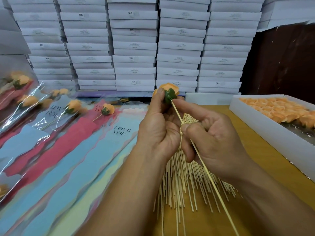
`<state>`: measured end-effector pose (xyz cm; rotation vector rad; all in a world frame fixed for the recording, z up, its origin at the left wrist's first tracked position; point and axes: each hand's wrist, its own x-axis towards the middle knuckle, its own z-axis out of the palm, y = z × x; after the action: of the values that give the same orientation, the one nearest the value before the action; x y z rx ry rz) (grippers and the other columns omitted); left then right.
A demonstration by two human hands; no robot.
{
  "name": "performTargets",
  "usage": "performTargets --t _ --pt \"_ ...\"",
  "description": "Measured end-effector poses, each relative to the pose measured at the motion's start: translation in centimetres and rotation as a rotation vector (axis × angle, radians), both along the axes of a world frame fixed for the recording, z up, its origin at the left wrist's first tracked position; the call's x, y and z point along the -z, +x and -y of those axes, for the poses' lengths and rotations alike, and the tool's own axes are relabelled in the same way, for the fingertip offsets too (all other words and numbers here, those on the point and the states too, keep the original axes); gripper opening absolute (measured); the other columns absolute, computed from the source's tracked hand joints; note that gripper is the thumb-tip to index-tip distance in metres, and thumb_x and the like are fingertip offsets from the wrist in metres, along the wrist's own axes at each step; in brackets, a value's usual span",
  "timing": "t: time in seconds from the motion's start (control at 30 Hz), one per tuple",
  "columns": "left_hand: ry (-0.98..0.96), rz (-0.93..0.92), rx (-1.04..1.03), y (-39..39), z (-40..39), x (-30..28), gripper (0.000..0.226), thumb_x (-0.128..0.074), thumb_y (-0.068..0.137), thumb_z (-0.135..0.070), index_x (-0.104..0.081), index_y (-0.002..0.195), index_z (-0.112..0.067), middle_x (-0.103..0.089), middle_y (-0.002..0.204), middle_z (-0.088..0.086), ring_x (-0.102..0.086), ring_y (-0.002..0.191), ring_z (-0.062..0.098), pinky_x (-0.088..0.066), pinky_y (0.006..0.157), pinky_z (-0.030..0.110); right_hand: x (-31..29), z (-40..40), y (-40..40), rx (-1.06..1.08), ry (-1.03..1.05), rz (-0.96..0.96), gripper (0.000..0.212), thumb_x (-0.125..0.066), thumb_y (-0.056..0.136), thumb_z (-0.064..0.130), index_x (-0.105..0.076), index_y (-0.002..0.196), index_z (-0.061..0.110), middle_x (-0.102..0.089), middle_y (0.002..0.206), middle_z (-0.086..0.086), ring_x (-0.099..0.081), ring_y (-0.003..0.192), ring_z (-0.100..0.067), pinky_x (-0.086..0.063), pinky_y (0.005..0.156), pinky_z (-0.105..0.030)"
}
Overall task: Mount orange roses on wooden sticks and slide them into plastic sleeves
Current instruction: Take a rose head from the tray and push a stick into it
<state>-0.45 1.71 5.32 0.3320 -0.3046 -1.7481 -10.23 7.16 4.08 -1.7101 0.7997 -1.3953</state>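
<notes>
The left hand (158, 123) grasps the orange rose (170, 90) with its green base turned toward the person. The right hand (213, 133) pinches one wooden stick (202, 163); its long axis runs from 5 o'clock up to 11 o'clock, and the tip touches the base. Loose sticks (180, 184) lie below on the counter (255, 150), plastic sleeves (95, 147) at 9 o'clock, the box of roses (265, 128) at 3 o'clock. Nothing stands between.
</notes>
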Motion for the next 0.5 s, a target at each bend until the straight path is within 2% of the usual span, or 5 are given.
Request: performTargets --t 0.13,0.27,0.37,0.5 --pt "-0.017 0.019 -0.005 -0.09 -0.05 -0.02 0.028 -0.068 0.092 -0.02 -0.062 0.114 -0.003 -0.068 0.096 0.012 -0.069 0.076 0.017 -0.059 0.077 0.026 0.12 0.16 -0.1 0.002 0.0 -0.007 0.064 -0.051 0.085 0.016 -0.045 0.148 0.014 -0.054 0.04 -0.001 -0.046 0.034 -0.002 -0.041 0.047 -0.008" --pt "-0.021 0.034 -0.018 -0.09 -0.01 0.06 0.027 -0.068 0.092 -0.02 -0.063 0.113 -0.004 -0.068 0.095 0.012 -0.068 0.076 0.017 -0.057 0.084 0.028 0.13 0.24 -0.16 -0.007 -0.007 -0.001 0.061 -0.051 0.086 0.017 -0.044 0.147 0.021 -0.054 0.04 -0.001 -0.047 0.035 -0.002 -0.042 0.047 -0.009" --pt "-0.027 0.052 -0.019 0.0 0.11 0.16 0.021 -0.068 0.091 -0.018 -0.064 0.106 -0.004 -0.069 0.084 0.01 -0.069 0.073 0.017 -0.058 0.078 0.027 0.32 0.4 -0.34 -0.002 0.011 -0.021 0.064 -0.049 0.085 0.014 -0.044 0.149 0.018 -0.054 0.041 -0.001 -0.046 0.034 -0.002 -0.041 0.045 -0.011" --pt "-0.048 0.135 -0.065 0.28 0.49 0.34 0.011 -0.068 0.091 -0.016 -0.065 0.088 -0.006 -0.067 0.071 0.005 -0.065 0.066 0.014 -0.057 0.062 0.022 0.63 0.74 -0.59 0.012 0.041 -0.044 0.064 -0.047 0.084 0.012 -0.046 0.148 0.02 -0.055 0.042 -0.002 -0.045 0.036 -0.003 -0.039 0.043 -0.013"
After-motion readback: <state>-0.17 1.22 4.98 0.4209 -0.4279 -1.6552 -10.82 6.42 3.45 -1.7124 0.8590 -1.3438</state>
